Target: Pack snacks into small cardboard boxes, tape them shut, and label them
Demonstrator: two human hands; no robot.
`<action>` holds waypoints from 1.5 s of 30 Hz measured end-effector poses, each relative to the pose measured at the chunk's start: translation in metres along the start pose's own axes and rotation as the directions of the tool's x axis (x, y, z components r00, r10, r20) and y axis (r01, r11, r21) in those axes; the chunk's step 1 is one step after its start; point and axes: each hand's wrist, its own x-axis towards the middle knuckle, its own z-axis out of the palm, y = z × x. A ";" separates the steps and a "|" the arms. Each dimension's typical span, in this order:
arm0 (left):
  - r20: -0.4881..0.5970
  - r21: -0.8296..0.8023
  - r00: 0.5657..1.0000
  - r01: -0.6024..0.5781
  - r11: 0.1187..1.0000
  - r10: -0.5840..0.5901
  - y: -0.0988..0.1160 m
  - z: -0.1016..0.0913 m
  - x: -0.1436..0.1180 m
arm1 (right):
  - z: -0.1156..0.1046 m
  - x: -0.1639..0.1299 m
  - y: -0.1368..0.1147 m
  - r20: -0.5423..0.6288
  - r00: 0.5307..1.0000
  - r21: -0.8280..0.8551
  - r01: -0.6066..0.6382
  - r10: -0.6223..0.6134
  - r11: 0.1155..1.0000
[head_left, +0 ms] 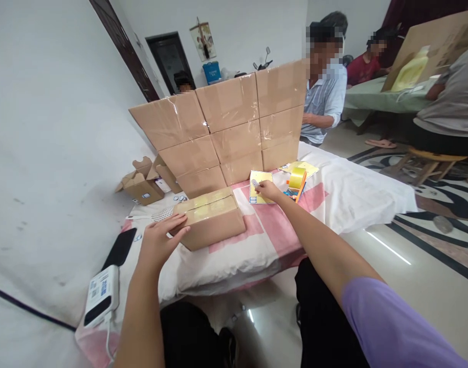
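A closed cardboard box [214, 225] with clear tape along its top seam lies on the cloth-covered table. My left hand [160, 237] rests against its left end, fingers stretched and thumb apart. Farther right, my right hand [270, 190] is closed in a pinch over a yellow sheet [262, 197] that has blue-outlined labels at its lower corner. Between those fingertips shows a small pale piece [255, 183], too small to tell its kind. A tape dispenser [297, 179] with a yellow roll and orange body stands just right of this hand.
Behind the box rises a wall of taped cartons [234, 122]. Opened cartons [139, 186] sit at the left, near a black phone [120, 248] and a white power bank [101, 296] with a cable. A person [326, 92] is beyond the table; others are farther back.
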 end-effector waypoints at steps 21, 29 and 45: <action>0.349 -0.835 0.831 0.485 0.259 -0.432 0.156 0.036 0.030 | -0.045 -0.157 -0.106 -0.334 0.557 -0.066 0.791 -0.761 0.608; 0.248 -0.813 0.864 0.432 0.391 -0.439 0.157 0.037 0.025 | -0.043 -0.173 -0.116 -0.286 0.820 0.373 0.571 -0.495 0.731; 0.287 -0.903 0.922 0.351 0.247 -0.258 0.155 0.037 0.031 | -0.044 -0.177 -0.126 -0.057 0.949 0.785 0.234 -0.309 0.573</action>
